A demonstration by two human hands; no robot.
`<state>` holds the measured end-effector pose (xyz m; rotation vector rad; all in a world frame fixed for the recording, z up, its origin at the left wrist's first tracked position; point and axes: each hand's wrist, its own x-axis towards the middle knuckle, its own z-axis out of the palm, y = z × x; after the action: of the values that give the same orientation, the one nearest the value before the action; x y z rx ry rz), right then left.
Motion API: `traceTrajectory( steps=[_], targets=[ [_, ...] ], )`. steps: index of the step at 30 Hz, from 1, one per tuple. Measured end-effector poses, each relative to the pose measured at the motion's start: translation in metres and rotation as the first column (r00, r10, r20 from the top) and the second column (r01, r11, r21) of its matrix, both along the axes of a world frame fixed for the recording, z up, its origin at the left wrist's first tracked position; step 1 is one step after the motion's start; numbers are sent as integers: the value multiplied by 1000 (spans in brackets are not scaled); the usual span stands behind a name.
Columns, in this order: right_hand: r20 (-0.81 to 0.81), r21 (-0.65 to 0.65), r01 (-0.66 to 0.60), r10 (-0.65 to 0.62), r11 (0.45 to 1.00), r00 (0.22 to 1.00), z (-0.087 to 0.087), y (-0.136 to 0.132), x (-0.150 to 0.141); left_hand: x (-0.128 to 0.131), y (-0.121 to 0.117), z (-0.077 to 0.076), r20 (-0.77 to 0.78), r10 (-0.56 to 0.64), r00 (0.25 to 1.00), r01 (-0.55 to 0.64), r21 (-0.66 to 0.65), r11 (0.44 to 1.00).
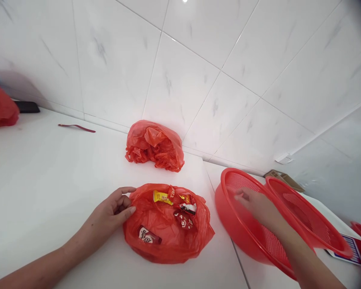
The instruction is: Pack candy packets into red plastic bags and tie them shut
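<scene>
An open red plastic bag (168, 253) lies on the white surface with several small wrapped snacks inside. Among these are a yellow packet (162, 197), a dark red packet with white print (149, 235) and a red patterned packet (183, 220). My left hand (116, 206) is at the bag's left rim, thumb and forefinger closed on its edge. Over on the right, my right hand (252, 202) is inside a red plastic colander (228, 214). Its fingers are curled together; anything in them is too small to make out.
A crumpled red plastic bag (156, 144) sits against the tiled wall. A second red colander (307, 212) adjoins the first. Left along the wall are a thin red strip (76, 127), a dark object (27, 106) and another red bag (0, 106). A cardboard box (282, 179) stands behind the colanders.
</scene>
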<state>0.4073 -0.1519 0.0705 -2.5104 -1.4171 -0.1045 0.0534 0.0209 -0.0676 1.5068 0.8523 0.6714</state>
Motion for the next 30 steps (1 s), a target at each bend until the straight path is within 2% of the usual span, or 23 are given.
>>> traceTrajectory(
  steps=[2, 4, 6, 8, 11, 13, 15, 17, 18, 19, 20, 22, 23, 24, 27, 30],
  targets=[
    [5, -27, 3, -3, 1000, 1000, 4, 3, -27, 0, -1, 1, 10, -10, 1000, 10, 3, 1000],
    [18, -52, -52, 53, 997, 998, 1, 3, -59, -1, -2, 3, 15, -18, 1000, 17, 14, 1000],
    [27, -43, -101, 103, 994, 994, -11, 3, -84, -1, -3, 7, -10, -10, 1000, 11, 51, 999],
    [13, -5, -99, 99, 995, 995, -28, 6, -99, -1, -3, 11, -54, 16, 998, -10, 114, 993],
    [-85, 5, -68, 68, 998, 994, -51, 14, -104, 1, -3, 20, -136, 70, 988, -39, 218, 975],
    [-169, -3, -62, 61, 998, 984, -58, 21, -103, 4, -4, 26, -202, 107, 973, -43, 297, 954],
    [-274, 53, -60, 73, 997, 959, -55, 25, -101, 6, -5, 34, -260, 75, 963, 22, 353, 935],
    [-400, 198, -45, 123, 979, 908, -44, 28, -97, 8, -5, 45, -295, 4, 956, 107, 361, 926],
    [-457, 294, -14, 154, 956, 876, -36, 28, -95, 8, -4, 51, -294, -2, 956, 114, 363, 925],
    [-504, 402, 44, 181, 914, 845, -27, 29, -93, 8, -3, 58, -276, 23, 961, 84, 371, 925],
    [-542, 516, 124, 211, 848, 813, -18, 29, -90, 8, 0, 67, -232, 76, 970, 20, 384, 923],
    [-588, 701, 288, 300, 653, 751, -1, 30, -86, 6, 5, 86, -87, 178, 980, -130, 392, 911],
    [-591, 756, 347, 350, 555, 727, 6, 31, -86, 5, 7, 96, -10, 199, 980, -180, 376, 909],
    [-585, 788, 384, 392, 481, 710, 11, 32, -85, 4, 8, 107, 56, 202, 978, -208, 352, 912],
    [-565, 822, 432, 436, 371, 700, 18, 34, -86, 0, 6, 134, 162, 205, 965, -247, 310, 918],
    [-558, 826, 515, 455, 229, 694, 12, 39, -84, -2, 1, 152, 199, 251, 947, -308, 351, 884]
  ],
)
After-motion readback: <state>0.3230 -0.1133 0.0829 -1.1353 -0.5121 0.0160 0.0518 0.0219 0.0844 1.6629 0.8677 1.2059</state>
